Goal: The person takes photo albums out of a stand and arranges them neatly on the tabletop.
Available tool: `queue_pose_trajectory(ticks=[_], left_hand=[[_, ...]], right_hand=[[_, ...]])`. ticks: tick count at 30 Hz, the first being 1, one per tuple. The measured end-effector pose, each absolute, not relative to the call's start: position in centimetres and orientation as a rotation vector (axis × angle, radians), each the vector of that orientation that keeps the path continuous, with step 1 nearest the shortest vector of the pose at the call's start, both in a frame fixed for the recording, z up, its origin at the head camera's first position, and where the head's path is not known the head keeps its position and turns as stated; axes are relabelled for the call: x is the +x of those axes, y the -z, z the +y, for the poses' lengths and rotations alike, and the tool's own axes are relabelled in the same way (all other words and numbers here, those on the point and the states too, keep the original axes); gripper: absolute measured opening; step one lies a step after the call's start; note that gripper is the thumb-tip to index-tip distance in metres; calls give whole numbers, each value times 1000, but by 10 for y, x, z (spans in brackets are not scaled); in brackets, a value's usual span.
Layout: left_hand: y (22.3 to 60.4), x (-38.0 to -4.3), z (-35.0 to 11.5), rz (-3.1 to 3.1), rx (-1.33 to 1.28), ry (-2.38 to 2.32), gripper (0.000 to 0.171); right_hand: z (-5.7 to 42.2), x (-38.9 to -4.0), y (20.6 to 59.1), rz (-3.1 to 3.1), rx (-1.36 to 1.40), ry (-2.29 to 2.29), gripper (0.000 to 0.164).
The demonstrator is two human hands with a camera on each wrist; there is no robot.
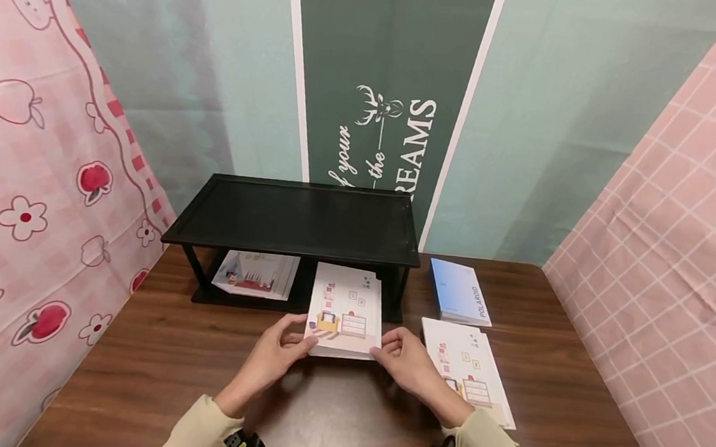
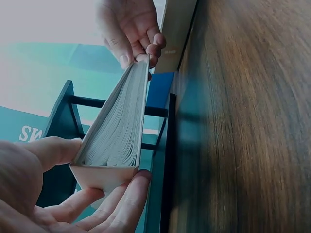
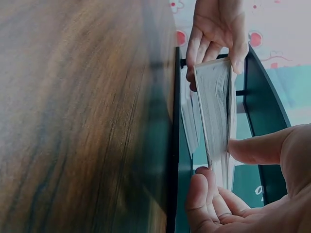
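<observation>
Frame centre: our left hand (image 1: 277,348), right hand (image 1: 408,361) pinch white book (image 1: 348,301) at black shelf (image 1: 297,218); step likely shelving; next probably wants level push.

Brn tbl (image 1: 574,384) holds blk shelf (image 1: 307,219), blue POLAROID bk (image 1: 459,293) & white bk (image 1: 476,365).

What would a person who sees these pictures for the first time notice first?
A newcomer would probably first notice the white book, held by the left hand and right hand at the front of the black shelf. The bluish POLAROID book sits on the table, right of the shelf. Behind, white lettering stands out on the dark green panel.
</observation>
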State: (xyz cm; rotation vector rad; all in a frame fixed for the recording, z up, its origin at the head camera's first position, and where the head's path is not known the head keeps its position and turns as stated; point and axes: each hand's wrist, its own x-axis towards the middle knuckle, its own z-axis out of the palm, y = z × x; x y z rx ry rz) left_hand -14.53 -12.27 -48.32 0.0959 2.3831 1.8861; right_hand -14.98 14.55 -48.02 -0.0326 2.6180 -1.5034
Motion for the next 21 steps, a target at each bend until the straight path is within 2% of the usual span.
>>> queue_pose_trajectory(ticks=[21], left_hand=[[485, -117, -119, 2338, 219, -1872, 45]], right_hand=[[162, -118, 479, 2557, -143, 1527, 30]])
